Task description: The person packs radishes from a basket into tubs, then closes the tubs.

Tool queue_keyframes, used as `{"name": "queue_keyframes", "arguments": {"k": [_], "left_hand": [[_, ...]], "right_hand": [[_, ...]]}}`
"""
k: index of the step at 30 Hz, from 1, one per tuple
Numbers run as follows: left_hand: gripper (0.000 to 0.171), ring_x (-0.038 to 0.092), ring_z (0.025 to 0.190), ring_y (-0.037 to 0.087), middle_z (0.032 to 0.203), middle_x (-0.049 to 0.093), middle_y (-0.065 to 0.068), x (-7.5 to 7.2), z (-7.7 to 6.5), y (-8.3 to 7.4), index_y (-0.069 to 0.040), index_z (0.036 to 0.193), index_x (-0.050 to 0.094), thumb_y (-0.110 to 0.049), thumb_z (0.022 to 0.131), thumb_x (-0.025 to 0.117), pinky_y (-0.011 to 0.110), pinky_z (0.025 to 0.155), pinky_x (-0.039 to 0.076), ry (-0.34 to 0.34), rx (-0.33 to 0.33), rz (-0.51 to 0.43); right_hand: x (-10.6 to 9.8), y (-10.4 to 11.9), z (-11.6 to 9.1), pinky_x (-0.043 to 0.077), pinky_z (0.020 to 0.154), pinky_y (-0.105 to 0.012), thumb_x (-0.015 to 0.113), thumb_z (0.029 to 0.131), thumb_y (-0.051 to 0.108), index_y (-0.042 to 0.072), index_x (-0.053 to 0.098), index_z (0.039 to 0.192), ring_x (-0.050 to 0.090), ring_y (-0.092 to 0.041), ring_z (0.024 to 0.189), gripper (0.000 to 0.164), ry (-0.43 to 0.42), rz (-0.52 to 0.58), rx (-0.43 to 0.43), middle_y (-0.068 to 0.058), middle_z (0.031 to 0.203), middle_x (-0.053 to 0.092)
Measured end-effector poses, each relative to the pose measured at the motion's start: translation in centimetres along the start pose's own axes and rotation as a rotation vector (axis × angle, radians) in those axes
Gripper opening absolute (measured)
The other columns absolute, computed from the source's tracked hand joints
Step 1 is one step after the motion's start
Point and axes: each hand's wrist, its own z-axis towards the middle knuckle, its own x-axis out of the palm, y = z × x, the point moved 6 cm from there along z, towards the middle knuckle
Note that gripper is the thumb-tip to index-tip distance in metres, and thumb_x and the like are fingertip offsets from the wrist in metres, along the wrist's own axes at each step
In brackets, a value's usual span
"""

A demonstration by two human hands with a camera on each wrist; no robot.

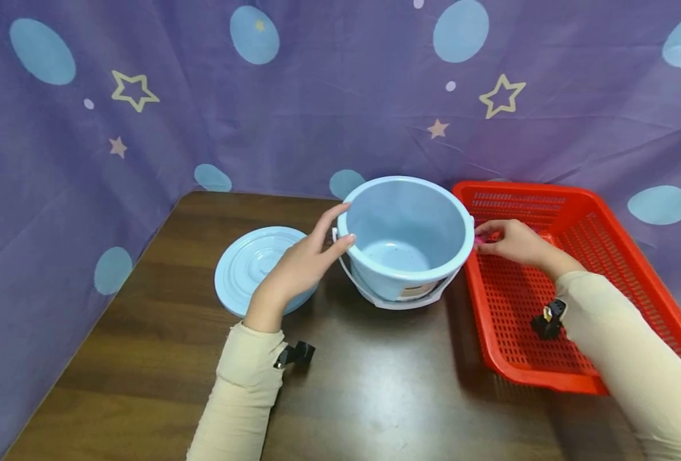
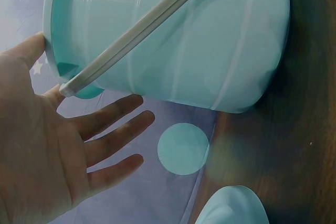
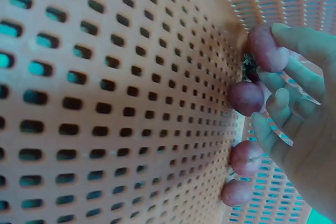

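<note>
My left hand (image 1: 302,262) is at the left side of a light blue bucket (image 1: 400,282), thumb and forefinger touching its rim. In the left wrist view the other fingers stretch out beside the bucket wall, near the end of the pale handle (image 2: 142,32). Inside a red plastic basket (image 1: 484,320), my right hand (image 1: 513,242) pinches a reddish rounded fruit (image 3: 266,48) near the basket's left wall. Several similar fruits, among them one dark red fruit (image 3: 245,98), lie close below its fingers in the right wrist view. From the head, only a bit of pink shows at the fingertips.
A round light blue lid (image 1: 248,262) lies on the brown wooden table (image 1: 144,346), left of the bucket and partly behind my left hand. The basket stands just right of the bucket. A purple patterned curtain (image 1: 340,96) hangs behind the table.
</note>
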Motion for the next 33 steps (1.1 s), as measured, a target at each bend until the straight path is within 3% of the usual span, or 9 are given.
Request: {"name": "queue_keyframes", "arguments": {"k": [5,10,14,23,33], "left_hand": [[0.059,0.061,0.107,0.033,0.155,0.037,0.003,0.1,-0.1,0.0,-0.067,0.144,0.013,-0.075,0.092,0.040,0.052,0.085,0.046,0.010,-0.013,-0.018],[0.059,0.056,0.118,0.035,0.155,0.036,0.003,0.2,-0.1,0.1,-0.067,0.143,0.014,-0.076,0.091,0.041,0.055,0.092,0.043,0.012,-0.023,-0.027],[0.059,0.054,0.122,0.036,0.155,0.037,0.004,0.1,0.0,0.0,-0.067,0.143,0.015,-0.075,0.092,0.042,0.057,0.095,0.042,0.005,-0.014,-0.028],[0.058,0.054,0.121,0.035,0.155,0.037,0.006,0.1,0.0,0.2,-0.067,0.143,0.014,-0.074,0.093,0.041,0.057,0.095,0.042,0.009,-0.005,-0.028],[0.058,0.052,0.124,0.035,0.155,0.037,0.005,0.2,0.0,0.2,-0.066,0.144,0.014,-0.074,0.093,0.041,0.058,0.096,0.041,0.014,0.003,-0.036]], "right_hand": [[-0.7,0.1,-0.3,0.043,0.069,-0.028,0.072,0.091,0.026,-0.001,0.068,0.122,0.053,-0.024,0.081,0.042,0.017,0.016,0.018,-0.016,0.106,0.071],[-1.9,0.2,-0.5,0.045,0.074,-0.022,0.071,0.093,0.031,-0.002,0.067,0.124,0.065,-0.025,0.085,0.045,0.033,0.060,0.059,-0.013,0.094,0.074],[-2.6,0.5,-0.6,0.045,0.076,-0.020,0.071,0.093,0.031,-0.001,0.067,0.124,0.066,-0.025,0.089,0.045,0.012,0.066,0.071,-0.014,0.098,0.074],[-3.5,1.8,-0.8,0.045,0.083,-0.038,0.070,0.093,0.031,0.001,0.068,0.124,0.056,-0.027,0.095,0.043,-0.008,0.025,0.065,-0.016,0.113,0.069],[-4.7,3.3,-1.5,0.049,0.066,-0.026,0.069,0.094,0.024,0.000,0.067,0.123,0.064,-0.024,0.076,0.037,-0.040,0.043,0.048,-0.015,0.106,0.069]]}}
